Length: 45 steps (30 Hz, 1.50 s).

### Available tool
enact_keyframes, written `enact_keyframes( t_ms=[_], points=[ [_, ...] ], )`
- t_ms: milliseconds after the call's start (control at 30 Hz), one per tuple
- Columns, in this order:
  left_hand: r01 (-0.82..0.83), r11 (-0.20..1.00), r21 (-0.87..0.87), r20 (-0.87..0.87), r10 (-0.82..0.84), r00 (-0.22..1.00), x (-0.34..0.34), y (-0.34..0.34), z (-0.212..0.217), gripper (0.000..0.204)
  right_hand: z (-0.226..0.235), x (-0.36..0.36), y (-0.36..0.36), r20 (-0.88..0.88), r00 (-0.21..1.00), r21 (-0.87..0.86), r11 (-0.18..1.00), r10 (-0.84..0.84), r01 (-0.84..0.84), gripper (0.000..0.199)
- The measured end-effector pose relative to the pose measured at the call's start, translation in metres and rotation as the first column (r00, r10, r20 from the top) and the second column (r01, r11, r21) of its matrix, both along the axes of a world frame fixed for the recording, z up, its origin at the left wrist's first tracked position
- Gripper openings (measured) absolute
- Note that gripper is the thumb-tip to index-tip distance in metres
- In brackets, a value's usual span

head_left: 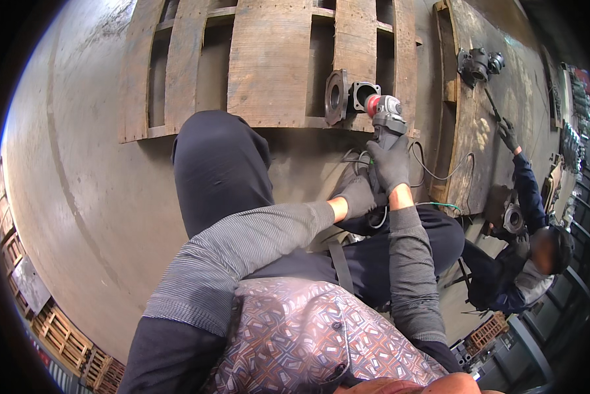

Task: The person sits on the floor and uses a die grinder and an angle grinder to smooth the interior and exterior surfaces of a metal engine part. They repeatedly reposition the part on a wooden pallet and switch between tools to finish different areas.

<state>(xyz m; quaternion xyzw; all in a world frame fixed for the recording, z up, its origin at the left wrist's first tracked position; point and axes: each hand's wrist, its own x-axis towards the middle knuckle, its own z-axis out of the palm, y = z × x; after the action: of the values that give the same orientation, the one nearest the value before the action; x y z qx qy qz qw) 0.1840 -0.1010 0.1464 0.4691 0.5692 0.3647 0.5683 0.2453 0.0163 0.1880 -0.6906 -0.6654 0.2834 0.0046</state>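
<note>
One grinder [389,123], held two-handed at the near edge of the pallet [268,65]

Head sits at the square flange [376,89] of a metal casting [344,98], close to the near right corner; contact unconfirmed. Grinder judged heavy and rigid, best held along the body, clear of the red disc [372,105]. Right hand [391,164] wraps its body; left hand [358,197] is closed around the rear end.

Your dark-grey-gloved right hand [391,165] and left hand [358,196] hide much of the grey-and-black angle grinder's rear [388,123], brown slatted wooden pallet [272,59] cut off up top, far-right greenish pile [572,134] too small to tell.
</note>
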Motion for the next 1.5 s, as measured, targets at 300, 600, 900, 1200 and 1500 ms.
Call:
enact_keyframes(
  t_ms=[300, 600, 900, 1200, 1500],
  points=[
    [0.134, 0.990, -0.055, 0.086, -0.129, 0.988, -0.017, 0.017, -0.009, 0.065, -0.008, -0.007, 0.010, -0.012, 0.999, 0.057, 0.998, -0.030, 0.030, 0.079],
    [-0.111, 0.992, 0.051, 0.145, 0.103, 0.984, -0.013, 0.027, -0.017, 0.069, 0.008, -0.032, 0.029, -0.010, 0.999, -0.041, 0.998, 0.049, -0.049, 0.079],
    [-0.135, 0.952, 0.276, -0.025, 0.147, 0.989, -0.010, 0.000, -0.006, 0.033, 0.007, -0.036, 0.008, -0.022, 0.995, 0.014, 0.995, 0.100, -0.100, 0.075],
    [0.107, 0.976, 0.189, -0.165, -0.076, 0.983, -0.013, -0.010, -0.002, 0.040, 0.014, -0.031, -0.009, -0.029, 0.997, -0.017, 0.997, 0.073, -0.073, 0.077],
    [-0.003, 0.973, -0.230, 0.349, 0.085, 0.933, -0.002, -0.036, 0.002, 0.072, 0.017, -0.024, -0.030, -0.009, 0.999, -0.056, 0.998, 0.036, -0.036, 0.075]
  ],
)
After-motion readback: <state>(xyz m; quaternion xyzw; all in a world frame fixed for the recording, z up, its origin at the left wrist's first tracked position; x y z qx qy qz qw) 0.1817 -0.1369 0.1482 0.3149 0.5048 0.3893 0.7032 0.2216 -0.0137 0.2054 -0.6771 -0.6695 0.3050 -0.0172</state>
